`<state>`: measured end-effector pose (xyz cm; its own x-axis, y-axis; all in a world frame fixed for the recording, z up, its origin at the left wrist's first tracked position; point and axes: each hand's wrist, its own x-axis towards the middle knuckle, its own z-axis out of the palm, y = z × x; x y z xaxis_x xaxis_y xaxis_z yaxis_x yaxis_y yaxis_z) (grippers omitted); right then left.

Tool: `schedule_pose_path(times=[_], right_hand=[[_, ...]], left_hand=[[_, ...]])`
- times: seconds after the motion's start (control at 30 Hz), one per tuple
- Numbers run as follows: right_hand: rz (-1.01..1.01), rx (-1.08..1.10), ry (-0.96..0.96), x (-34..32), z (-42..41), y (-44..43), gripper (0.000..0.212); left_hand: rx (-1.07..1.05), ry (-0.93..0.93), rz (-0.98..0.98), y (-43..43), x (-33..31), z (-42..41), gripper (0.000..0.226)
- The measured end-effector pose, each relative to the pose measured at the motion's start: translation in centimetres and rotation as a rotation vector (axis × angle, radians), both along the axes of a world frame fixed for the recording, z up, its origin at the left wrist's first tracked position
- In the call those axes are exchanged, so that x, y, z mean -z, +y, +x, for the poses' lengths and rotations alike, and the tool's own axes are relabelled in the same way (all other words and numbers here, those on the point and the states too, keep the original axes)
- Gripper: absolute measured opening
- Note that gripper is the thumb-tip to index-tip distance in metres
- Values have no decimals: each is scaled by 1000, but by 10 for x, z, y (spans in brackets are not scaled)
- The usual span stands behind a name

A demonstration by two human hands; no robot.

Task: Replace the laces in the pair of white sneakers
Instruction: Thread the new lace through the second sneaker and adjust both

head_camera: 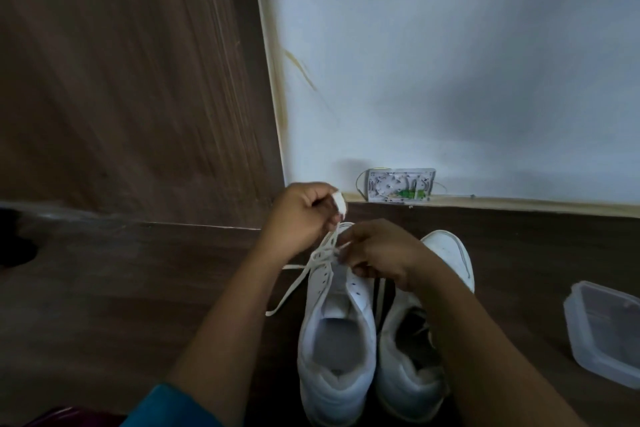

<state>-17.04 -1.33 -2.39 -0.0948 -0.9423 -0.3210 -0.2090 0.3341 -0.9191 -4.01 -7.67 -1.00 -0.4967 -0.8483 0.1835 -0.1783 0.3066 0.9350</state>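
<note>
Wooden door [121, 80] stood left of the laced sneaker [337, 340]. Left hand [301, 218], over that sneaker's toe, curled round bunched white lace [294, 282]; one end trailed leftward. Right hand [377, 253] pinched the lace at the eyelets, covering part of the adjoining second sneaker [446, 250]. Beyond lay an open wall box [401, 185]; far right, a clear plastic container [602, 333].

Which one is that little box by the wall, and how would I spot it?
Start at the pale wall and follow it down to the dark floor. Beyond the toes of the white sneakers, a small white box sits against the wall's foot. Green parts inside and thin wires set it apart from the clear plastic container off to the right.
</note>
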Motion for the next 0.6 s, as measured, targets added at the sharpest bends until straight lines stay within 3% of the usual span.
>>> schedule_pose_path(times=[0.1, 0.17, 0.3, 0.37, 0.5, 0.6], right_hand=[[-96, -20, 186, 2, 7, 0, 35], [-151, 73, 135, -4, 9, 0, 33], [-304, 267, -217, -20, 6, 2, 18], [-336, 289, -251, -20, 2, 1, 12], [-238, 139, -13, -14, -7, 4, 16], [-232, -93, 272, -9, 0, 5, 5]], left_hand=[[35, 149, 11, 7, -14, -7, 25], [21, 140, 58, 2, -8, -6, 23], [241, -349, 84, -5, 12, 7, 17], [269, -448, 85, -3, 17, 7, 19], [86, -33, 189, 0, 1, 5, 30], [139, 189, 158, 1, -11, 2, 26]])
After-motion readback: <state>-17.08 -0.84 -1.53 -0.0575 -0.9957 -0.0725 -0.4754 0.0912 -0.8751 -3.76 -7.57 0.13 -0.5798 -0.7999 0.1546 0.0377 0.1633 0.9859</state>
